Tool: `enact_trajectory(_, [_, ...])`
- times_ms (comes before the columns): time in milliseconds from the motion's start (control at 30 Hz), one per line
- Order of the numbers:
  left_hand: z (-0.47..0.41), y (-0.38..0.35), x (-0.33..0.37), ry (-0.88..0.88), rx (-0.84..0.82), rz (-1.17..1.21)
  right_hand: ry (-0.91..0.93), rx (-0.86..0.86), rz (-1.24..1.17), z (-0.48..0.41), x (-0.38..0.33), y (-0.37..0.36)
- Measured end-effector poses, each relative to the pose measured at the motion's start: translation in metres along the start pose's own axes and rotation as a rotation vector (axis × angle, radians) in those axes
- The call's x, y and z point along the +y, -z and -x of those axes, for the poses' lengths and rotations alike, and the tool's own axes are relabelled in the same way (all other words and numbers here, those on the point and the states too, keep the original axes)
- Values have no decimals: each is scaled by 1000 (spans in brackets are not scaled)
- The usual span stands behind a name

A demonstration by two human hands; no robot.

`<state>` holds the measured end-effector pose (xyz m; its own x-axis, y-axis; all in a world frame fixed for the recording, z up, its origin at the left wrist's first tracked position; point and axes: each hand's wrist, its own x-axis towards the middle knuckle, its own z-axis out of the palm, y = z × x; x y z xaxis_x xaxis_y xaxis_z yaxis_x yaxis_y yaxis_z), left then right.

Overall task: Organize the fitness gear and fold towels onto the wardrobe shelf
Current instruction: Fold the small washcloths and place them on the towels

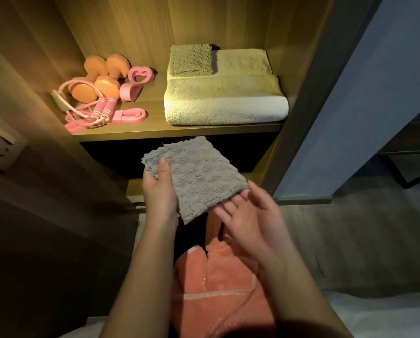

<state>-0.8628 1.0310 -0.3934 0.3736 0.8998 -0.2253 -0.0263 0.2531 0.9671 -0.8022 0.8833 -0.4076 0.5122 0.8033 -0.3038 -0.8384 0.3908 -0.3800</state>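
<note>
A small folded grey towel (pixel 196 178) is held in the air below the wardrobe shelf (pixel 155 129). My left hand (pixel 159 189) grips its left edge, thumb on top. My right hand (pixel 246 215) lies palm up with straight fingers under the towel's lower right corner. On the shelf's right side a folded white towel (pixel 226 103) carries a small grey towel (pixel 191 60). On the left lie orange dumbbells (pixel 99 79), a pink skipping rope (pixel 101 111), a pink band (pixel 128 116) and a pink grip ring (pixel 137 82).
An orange towel (pixel 218 289) lies below my arms on a low surface. The wardrobe's side panels (pixel 299 81) frame the shelf. A wall socket (pixel 1 145) sits at the left. A dark open compartment (pixel 116 157) lies under the shelf, and grey floor (pixel 350 240) to the right.
</note>
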Motion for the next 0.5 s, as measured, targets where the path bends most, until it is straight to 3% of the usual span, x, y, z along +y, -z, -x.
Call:
enact_trajectory(100, [-7,8,12,-52,-105,-77,79,445,502,-5,-7,24])
enact_trajectory(133, [-7,9,16,-90,-167,-117,152,506,639,-6,-12,29])
enact_trajectory(200, [-4,8,23,-127,-309,-178,178,402,705,-11,-22,30])
enact_trajectory(333, [2,0,32,-157,-487,-266,-78,41,502,-17,-34,7])
enact_trajectory(433, [0,-4,34,-161,-456,-261,-12,55,509,-18,-37,0])
enact_trajectory(500, [-3,-3,32,-60,-440,-137,93,80,527,-18,-37,0])
